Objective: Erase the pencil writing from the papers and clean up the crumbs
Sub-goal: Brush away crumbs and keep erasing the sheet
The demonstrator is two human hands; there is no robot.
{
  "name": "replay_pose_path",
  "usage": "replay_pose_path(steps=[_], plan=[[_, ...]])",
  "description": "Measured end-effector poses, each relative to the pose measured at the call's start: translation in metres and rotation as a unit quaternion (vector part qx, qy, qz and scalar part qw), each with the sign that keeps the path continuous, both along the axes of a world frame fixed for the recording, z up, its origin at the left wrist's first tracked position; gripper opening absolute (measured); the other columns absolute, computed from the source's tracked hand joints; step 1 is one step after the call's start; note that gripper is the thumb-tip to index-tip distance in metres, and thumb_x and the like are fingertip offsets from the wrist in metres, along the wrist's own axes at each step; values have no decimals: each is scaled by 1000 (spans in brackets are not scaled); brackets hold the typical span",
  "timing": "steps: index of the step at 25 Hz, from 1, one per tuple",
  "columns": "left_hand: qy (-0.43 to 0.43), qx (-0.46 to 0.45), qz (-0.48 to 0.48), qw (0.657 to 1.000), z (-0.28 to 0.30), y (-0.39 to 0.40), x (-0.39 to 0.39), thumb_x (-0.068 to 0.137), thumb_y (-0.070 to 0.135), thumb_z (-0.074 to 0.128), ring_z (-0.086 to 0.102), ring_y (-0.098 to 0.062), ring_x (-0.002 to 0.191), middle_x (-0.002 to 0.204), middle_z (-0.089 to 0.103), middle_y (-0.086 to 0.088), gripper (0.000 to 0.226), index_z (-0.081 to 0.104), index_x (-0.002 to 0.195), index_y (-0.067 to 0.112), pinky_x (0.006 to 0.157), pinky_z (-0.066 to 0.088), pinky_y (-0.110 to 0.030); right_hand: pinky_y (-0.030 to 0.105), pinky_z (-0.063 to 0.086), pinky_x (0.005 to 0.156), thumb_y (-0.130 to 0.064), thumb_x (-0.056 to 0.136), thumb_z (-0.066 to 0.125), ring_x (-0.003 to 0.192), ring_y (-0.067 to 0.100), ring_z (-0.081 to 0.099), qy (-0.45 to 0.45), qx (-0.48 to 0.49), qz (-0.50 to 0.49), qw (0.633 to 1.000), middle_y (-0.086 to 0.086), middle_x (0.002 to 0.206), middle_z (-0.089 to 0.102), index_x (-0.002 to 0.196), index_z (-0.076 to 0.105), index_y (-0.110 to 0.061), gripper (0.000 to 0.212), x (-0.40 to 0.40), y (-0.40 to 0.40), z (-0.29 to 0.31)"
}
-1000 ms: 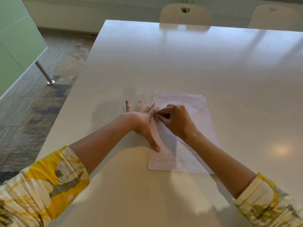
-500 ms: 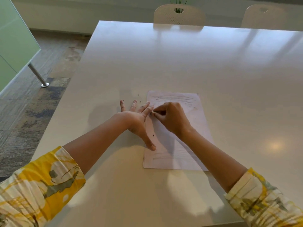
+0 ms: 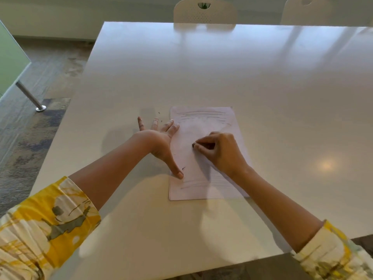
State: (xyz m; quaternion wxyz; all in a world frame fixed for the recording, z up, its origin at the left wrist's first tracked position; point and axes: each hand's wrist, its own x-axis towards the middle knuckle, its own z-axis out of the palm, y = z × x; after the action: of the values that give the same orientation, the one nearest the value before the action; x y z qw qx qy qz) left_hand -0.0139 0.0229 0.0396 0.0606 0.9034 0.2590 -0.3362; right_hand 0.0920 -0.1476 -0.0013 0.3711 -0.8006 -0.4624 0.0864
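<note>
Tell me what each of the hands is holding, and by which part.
Right hand pinches a small dark eraser by its rear end; its tip pokes out. Left hand holds nothing, pressing flat on the paper.

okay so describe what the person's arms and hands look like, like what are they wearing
Both forearms are bare from the elbow down. Each ends in a gathered sleeve, yellow and white with grey-green blotches: left sleeve, right sleeve. The left hand and right hand show no gloves; I can't make out rings or a watch.

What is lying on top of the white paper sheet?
The right hand pinches a small dark eraser on the white paper sheet; the left hand presses its edge. A dark crumb shows. Writing beneath the hands is hidden.
</note>
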Motion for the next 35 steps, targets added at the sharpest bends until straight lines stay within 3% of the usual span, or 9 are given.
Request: replay_pose_path(steps=[5,9,12,18,25,28,32,35], plan=[[8,20,-5,1000,5,-4,4,38,89,73,-30,-31,148,163,-30,7,164,-26,154,28,101,-26,-75,22,56,68,-25,87,74,70,6,65,1,10,-25,1000,-5,84,71,100,80,-20,15,-24,-30,-7],[17,36,-13,999,14,-7,7,41,88,73,-28,-32,149,165,-25,2,163,-22,156,23,103,-23,-76,13,44,57,-24,82,81,62,9,61,54,21,-38,998,-6,74,70,91,82,-21,10,-25,-65,-10],[7,42,-37,998,17,-21,11,45,84,76,-30,-32,148,165,-24,-3,160,-20,157,21,102,-27,-73,12,44,58,-24,81,82,65,13,61,49,22,-41,998,-4,73,69,91,82,-21,10,-23,-65,-11],[-105,-125,-125,979,-14,-78,18,62,78,74,-42,-22,141,162,-31,5,144,-20,157,26,114,-25,-59,18,49,61,-19,80,80,67,10,62,42,23,-28,998,-6,75,70,94,81,-25,16,-22,-67,-10],[-129,-143,-90,977,-34,-69,19,41,82,80,-48,-15,136,155,-42,18,162,-31,151,36,115,-28,-49,12,47,63,-27,85,76,70,5,62,25,-11,7,1000,-11,79,68,101,80,-27,16,-40,-88,-6],[-111,-136,-85,981,-31,-71,22,39,84,79,-49,-17,135,153,-44,16,165,-33,150,36,113,-28,-55,12,45,62,-27,84,78,65,4,60,-17,-3,6,1000,-10,77,68,96,81,-25,12,-22,-84,-4],[-87,-129,-75,985,-26,-73,24,40,80,82,-49,-20,135,153,-45,14,166,-35,148,35,111,-28,-61,19,46,62,-24,84,76,64,6,62,-33,9,-132,991,-9,74,68,90,81,-21,9,31,-70,4],[-79,-122,-73,987,-26,-73,26,37,82,81,-51,-23,133,150,-48,13,169,-39,146,35,108,-30,-62,19,49,62,-21,84,75,63,6,62,-51,-11,-69,996,-8,76,69,90,81,-22,9,10,-75,4]])
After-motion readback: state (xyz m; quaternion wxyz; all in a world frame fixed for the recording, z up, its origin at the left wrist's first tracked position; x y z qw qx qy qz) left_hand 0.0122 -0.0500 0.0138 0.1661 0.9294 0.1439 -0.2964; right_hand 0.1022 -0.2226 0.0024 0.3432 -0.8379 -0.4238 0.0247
